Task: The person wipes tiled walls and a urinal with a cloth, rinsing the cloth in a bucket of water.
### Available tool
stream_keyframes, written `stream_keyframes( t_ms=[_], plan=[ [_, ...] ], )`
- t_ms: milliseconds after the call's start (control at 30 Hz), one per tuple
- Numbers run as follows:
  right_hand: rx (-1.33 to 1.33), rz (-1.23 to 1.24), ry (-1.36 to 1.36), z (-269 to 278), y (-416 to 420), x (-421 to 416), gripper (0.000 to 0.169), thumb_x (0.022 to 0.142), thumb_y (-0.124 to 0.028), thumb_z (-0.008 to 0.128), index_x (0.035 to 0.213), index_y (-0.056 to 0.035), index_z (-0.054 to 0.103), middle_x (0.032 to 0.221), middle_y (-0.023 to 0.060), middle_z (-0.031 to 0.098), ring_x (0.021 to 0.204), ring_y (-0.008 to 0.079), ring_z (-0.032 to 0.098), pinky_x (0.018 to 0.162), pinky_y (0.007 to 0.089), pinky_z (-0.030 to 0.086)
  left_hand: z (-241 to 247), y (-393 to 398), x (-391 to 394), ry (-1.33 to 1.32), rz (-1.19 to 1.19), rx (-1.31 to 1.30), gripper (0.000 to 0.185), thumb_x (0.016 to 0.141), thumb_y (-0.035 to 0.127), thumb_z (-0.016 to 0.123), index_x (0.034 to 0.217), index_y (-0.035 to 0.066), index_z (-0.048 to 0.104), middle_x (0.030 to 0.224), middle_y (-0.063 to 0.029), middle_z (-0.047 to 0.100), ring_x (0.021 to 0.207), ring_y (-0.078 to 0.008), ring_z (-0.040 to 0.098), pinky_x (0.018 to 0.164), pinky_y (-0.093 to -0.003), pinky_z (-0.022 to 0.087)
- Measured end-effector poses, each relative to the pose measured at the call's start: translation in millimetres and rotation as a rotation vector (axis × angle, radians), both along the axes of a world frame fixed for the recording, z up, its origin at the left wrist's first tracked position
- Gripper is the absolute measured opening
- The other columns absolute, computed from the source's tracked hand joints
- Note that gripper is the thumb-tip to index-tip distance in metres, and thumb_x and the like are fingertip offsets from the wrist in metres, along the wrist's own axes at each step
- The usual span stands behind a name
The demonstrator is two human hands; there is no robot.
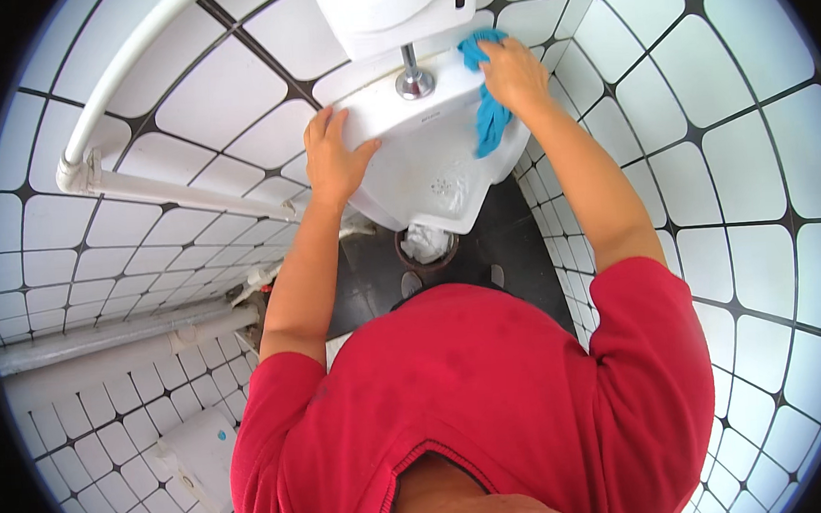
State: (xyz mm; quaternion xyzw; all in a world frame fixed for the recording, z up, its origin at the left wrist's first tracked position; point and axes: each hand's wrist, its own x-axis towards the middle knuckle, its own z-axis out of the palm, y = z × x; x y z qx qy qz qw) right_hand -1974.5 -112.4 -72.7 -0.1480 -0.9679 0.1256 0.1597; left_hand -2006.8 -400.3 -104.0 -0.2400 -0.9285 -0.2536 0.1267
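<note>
A white ceramic urinal (405, 159) is fixed to the tiled wall in front of me. My right hand (517, 77) grips a blue cloth (493, 123) on the right end of the urinal's top ledge. Part of the cloth hangs down over the inner bowl. At the ledge's left end rests my left hand (335, 152), fingers spread and holding nothing. Between my hands a chrome flush pipe (415, 83) enters the ledge. Above it is a white flush sensor box (398, 13) with a small dark window. The drain holes (441, 186) show low in the bowl.
Below the urinal's lip stands a bin (427, 264) filled with white crumpled material. White pipes (177, 193) run along the left wall, with a thicker pipe (122, 338) lower down. Tiled wall (740, 169) rises close on my right. The floor (513, 230) is dark tile.
</note>
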Motion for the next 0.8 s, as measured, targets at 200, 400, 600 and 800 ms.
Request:
stream_keyframes(
  t_ms=[200, 400, 600, 800],
  plan=[
    [0.015, 0.188, 0.075, -8, -13, 13, 0.031, 0.082, -0.014, 0.061, 0.113, -0.0205, 0.063, 0.109, 0.0103, 0.059, 0.103, 0.0307, 0.057, 0.081, 0.0429, 0.049, 0, 0, 0, -0.022, 0.024, -0.012, 0.062, 0.068, 0.026, 0.079, 0.121, 0.003, 0.057, 0.137, -0.0142, 0.042, 0.127, -0.0321, 0.036, 0.100, -0.0407, 0.040],
    [0.081, -0.004, -0.010, 0, 0, 9, 0.036, 0.084, -0.015, 0.059, 0.119, -0.0212, 0.059, 0.108, 0.0091, 0.059, 0.102, 0.0287, 0.058, 0.081, 0.0411, 0.050, -1, 5, -1, 0.016, -0.039, -0.053, 0.058, 0.071, 0.026, 0.077, 0.123, 0.011, 0.057, 0.137, -0.0115, 0.044, 0.128, -0.0326, 0.036, 0.103, -0.0406, 0.038],
    [0.086, 0.261, 0.038, -13, -3, 14, 0.034, 0.083, -0.013, 0.058, 0.115, -0.0231, 0.060, 0.104, 0.0112, 0.059, 0.101, 0.0287, 0.058, 0.076, 0.0421, 0.051, -5, -3, -6, 0.044, -0.088, -0.153, 0.052, 0.077, 0.027, 0.072, 0.126, 0.018, 0.057, 0.139, -0.0108, 0.044, 0.130, -0.0350, 0.033, 0.106, -0.0409, 0.034],
    [0.122, 0.179, -0.023, -2, 22, -17, 0.025, 0.081, -0.011, 0.055, 0.106, -0.0144, 0.062, 0.100, 0.0139, 0.059, 0.094, 0.0337, 0.059, 0.073, 0.0443, 0.050, 0, 9, -7, 0.014, -0.095, -0.155, 0.051, 0.079, 0.027, 0.070, 0.127, 0.020, 0.056, 0.140, -0.0084, 0.042, 0.131, -0.0340, 0.032, 0.107, -0.0404, 0.033]
  ],
)
